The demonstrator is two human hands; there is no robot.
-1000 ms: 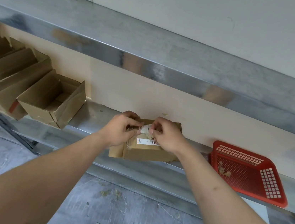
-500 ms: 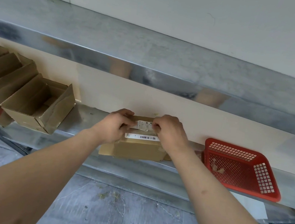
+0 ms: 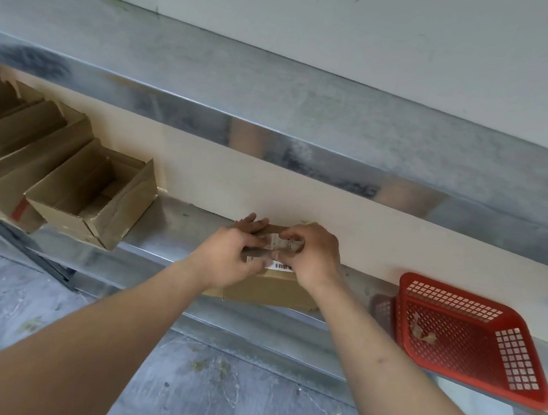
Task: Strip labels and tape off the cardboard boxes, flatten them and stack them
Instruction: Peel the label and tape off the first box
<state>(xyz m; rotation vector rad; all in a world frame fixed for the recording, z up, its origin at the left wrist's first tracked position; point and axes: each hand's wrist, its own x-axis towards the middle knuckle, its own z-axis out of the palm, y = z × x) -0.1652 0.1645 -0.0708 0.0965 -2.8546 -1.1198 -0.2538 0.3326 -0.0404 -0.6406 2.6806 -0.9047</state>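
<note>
A small brown cardboard box [image 3: 269, 291] lies on the metal shelf [image 3: 178, 219] in the middle of the view. A white label [image 3: 280, 242] is partly peeled off its top, and a barcode strip [image 3: 281, 266] still sticks to the box below it. My right hand [image 3: 311, 255] pinches the loose label between thumb and fingers. My left hand [image 3: 230, 253] rests on the box's left part with fingers over its top edge, holding it down.
Several open cardboard boxes [image 3: 94, 195] stand in a row at the left of the shelf. A red plastic basket [image 3: 470, 338] with scraps of paper in it sits at the right. Another metal shelf runs overhead. Below is a grey floor [image 3: 209, 389].
The label has come further off the box, bunched between both hands. My hands have drawn closer together over the top of the box. The view has shifted slightly.
</note>
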